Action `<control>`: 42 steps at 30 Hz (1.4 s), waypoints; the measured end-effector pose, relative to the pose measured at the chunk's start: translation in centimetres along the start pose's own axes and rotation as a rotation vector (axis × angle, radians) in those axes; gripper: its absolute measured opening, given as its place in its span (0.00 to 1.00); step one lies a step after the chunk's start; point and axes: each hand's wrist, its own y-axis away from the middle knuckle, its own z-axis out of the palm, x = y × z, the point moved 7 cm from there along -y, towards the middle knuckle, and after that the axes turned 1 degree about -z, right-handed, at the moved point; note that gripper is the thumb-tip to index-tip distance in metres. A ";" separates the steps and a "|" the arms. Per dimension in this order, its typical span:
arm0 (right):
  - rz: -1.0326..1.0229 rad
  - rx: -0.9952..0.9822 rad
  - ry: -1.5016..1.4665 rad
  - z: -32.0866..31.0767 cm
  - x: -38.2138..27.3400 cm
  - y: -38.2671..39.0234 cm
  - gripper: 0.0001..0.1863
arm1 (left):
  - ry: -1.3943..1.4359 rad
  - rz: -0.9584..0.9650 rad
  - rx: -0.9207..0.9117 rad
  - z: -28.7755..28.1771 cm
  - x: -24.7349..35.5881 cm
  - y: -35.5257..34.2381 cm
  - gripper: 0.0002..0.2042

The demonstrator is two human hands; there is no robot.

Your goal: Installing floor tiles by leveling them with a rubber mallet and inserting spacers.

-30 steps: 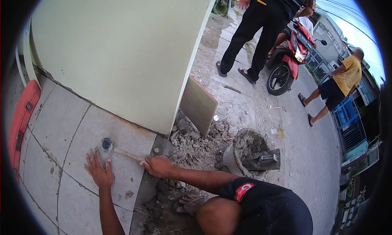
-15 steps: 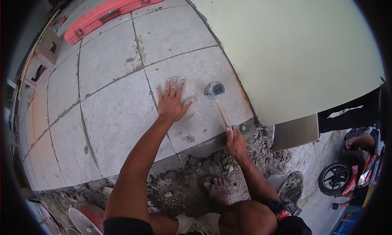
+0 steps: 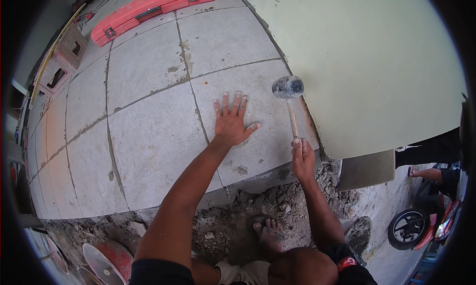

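OK so two hands on show and one tool between them. Take the left hand (image 3: 231,128) as the middle of the clock. It's flat on a tile (image 3: 263,146), palm down, all five fingers spread and dusty at the tips, gripping nothing. The right hand (image 3: 303,158) is over at 4 o'clock, fingers wrapped round the handle end of one mallet (image 3: 288,87). The mallet's pale handle runs up to a chunky dark head at about 2 o'clock, close to the wall (image 3: 377,72). Can't tell if the head is touching the tile or just above it.

Four tiles meet at a single corner at 11 o'clock, with smears of grey stuff along the joints. Further out at 11 there's one red case (image 3: 173,2), two dark latches and one dark handle showing. At 10, a pinkish crate (image 3: 65,62) with two dark slots.

Between 3 and 4: one greyish board (image 3: 367,170) right by the end of the wall, and past it one bare leg (image 3: 430,174) of somebody else. Way out at 4, one red motorbike (image 3: 409,228), one wheel in view. Rubble (image 3: 218,225) runs along the tile edge from 8 round to 4, with one sandalled foot (image 3: 271,237) in it around 5. One red dish (image 3: 101,260) sits at 7.
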 end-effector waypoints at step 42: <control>-0.257 0.117 0.101 -1.2 0.8 -4.6 0.25 | -0.071 0.008 -0.226 -0.2 2.2 -1.7 0.59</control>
